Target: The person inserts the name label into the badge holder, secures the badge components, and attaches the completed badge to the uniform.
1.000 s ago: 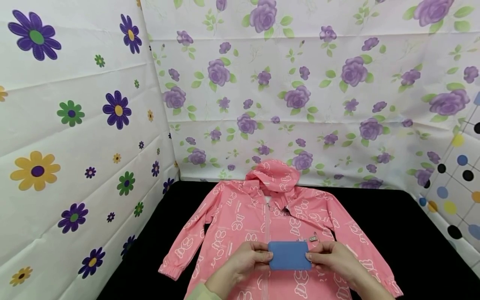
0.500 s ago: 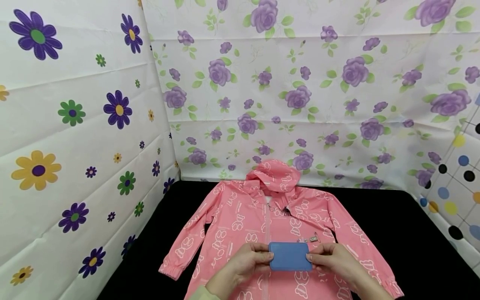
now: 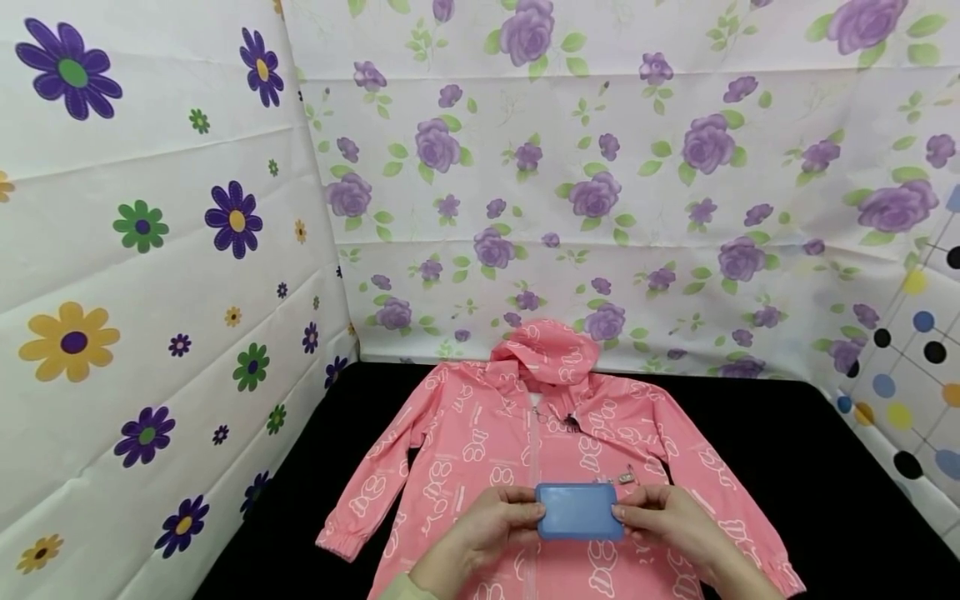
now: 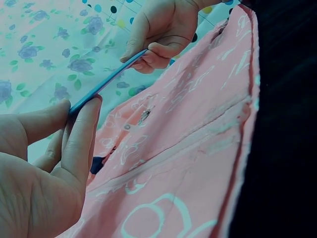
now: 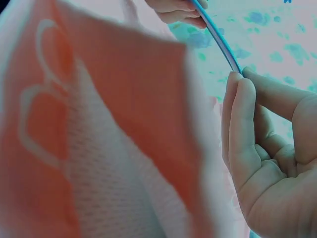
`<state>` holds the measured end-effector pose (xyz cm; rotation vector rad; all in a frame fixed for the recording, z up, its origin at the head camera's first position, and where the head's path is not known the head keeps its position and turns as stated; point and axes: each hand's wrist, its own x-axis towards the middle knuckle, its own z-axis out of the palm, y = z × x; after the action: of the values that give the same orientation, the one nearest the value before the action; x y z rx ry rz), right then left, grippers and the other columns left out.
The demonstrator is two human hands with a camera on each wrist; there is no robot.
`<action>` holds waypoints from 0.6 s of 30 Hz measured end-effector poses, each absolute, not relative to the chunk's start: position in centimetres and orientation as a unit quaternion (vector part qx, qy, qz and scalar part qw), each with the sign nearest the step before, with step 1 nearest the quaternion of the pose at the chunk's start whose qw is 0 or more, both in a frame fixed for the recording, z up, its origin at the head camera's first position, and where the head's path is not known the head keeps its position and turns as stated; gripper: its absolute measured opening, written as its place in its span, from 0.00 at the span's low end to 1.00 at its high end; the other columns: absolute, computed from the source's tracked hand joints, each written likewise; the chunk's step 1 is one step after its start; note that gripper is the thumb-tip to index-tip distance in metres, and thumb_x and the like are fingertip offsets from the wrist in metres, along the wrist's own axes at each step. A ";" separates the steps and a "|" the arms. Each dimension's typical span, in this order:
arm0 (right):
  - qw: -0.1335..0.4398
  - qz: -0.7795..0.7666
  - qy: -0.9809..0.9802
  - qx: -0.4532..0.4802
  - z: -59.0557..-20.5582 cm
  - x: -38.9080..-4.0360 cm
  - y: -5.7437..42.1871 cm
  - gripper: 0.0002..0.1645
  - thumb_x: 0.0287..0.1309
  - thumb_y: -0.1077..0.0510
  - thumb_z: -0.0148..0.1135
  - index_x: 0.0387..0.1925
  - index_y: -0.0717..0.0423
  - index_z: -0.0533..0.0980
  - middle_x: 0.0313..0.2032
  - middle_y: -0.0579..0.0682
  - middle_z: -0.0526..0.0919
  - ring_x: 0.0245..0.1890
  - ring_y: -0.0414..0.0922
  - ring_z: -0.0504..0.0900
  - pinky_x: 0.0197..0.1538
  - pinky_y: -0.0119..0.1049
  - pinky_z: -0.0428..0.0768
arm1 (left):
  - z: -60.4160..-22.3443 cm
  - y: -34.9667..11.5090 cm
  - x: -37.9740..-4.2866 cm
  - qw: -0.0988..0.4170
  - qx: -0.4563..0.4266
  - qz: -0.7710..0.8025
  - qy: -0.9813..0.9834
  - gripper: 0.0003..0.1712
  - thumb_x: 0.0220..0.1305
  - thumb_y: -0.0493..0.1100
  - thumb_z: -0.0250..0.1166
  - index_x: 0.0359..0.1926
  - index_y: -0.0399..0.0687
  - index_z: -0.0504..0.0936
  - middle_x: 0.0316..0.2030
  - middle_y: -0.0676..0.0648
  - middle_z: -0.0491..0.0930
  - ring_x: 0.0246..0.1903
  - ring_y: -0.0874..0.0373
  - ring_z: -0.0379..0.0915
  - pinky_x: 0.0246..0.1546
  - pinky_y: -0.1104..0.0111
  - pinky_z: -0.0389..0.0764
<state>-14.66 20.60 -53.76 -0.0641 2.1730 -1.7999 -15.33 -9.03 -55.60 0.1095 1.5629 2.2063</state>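
A thin blue card holder (image 3: 577, 511) with rounded corners is held level above a pink hooded jacket (image 3: 480, 450). My left hand (image 3: 491, 527) pinches its left end between thumb and fingers. At the opposite end, my right hand (image 3: 671, 521) has the right edge between thumb and fingertips. The left wrist view shows the card holder (image 4: 106, 84) almost edge-on, stretched between both hands. In the right wrist view the card holder (image 5: 218, 37) is a narrow blue strip with a paler side. White bear outlines cover the jacket, which lies front up with its sleeves spread.
Black cloth (image 3: 300, 500) covers the table under the jacket. A small metallic charm (image 3: 626, 478) lies on the jacket's chest, just beyond the card holder. Patterned white sheets (image 3: 480, 167) stand behind and at both sides. In the right wrist view, blurred pink fabric (image 5: 148, 89) fills the left.
Both hands stay nearly in place with the same pinch. The card holder's face looks lighter and shinier now, as if slightly tilted.
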 end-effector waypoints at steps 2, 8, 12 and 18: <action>0.162 -0.628 0.761 -0.028 -53.6 -14.7 20.6 0.17 0.69 0.55 0.73 0.46 0.67 0.84 0.33 0.50 0.86 0.30 0.41 0.82 0.35 0.32 0.87 | -55.5 -9.1 -15.4 0.216 0.039 0.796 0.564 0.15 0.68 0.29 0.67 0.54 0.27 0.83 0.37 0.44 0.87 0.35 0.57 0.87 0.40 0.67 0.91; 0.174 -0.638 0.749 -0.038 -52.9 -14.9 21.0 0.21 0.70 0.53 0.73 0.51 0.67 0.83 0.36 0.52 0.87 0.34 0.43 0.84 0.38 0.36 0.89 | -55.2 -9.4 -15.3 0.217 0.037 0.797 0.562 0.16 0.68 0.30 0.68 0.55 0.27 0.83 0.38 0.44 0.87 0.37 0.57 0.87 0.42 0.66 0.91; 0.184 -0.646 0.739 -0.061 -52.1 -15.3 21.7 0.23 0.73 0.53 0.69 0.57 0.69 0.82 0.41 0.52 0.88 0.38 0.44 0.86 0.43 0.38 0.90 | -55.1 -9.6 -15.3 0.218 0.039 0.803 0.553 0.15 0.69 0.29 0.67 0.55 0.28 0.83 0.38 0.43 0.87 0.36 0.57 0.87 0.43 0.65 0.91; 0.172 -0.622 0.759 -0.086 -50.1 -16.2 23.9 0.30 0.77 0.51 0.65 0.65 0.73 0.75 0.51 0.57 0.87 0.45 0.50 0.88 0.50 0.42 0.90 | -55.0 -10.1 -15.6 0.219 0.042 0.810 0.542 0.15 0.70 0.29 0.66 0.55 0.27 0.82 0.39 0.43 0.87 0.37 0.56 0.88 0.45 0.64 0.91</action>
<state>-16.20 23.85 -50.09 -0.2429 2.1539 -1.7663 -15.57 -10.05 -55.04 0.1167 1.4994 2.2420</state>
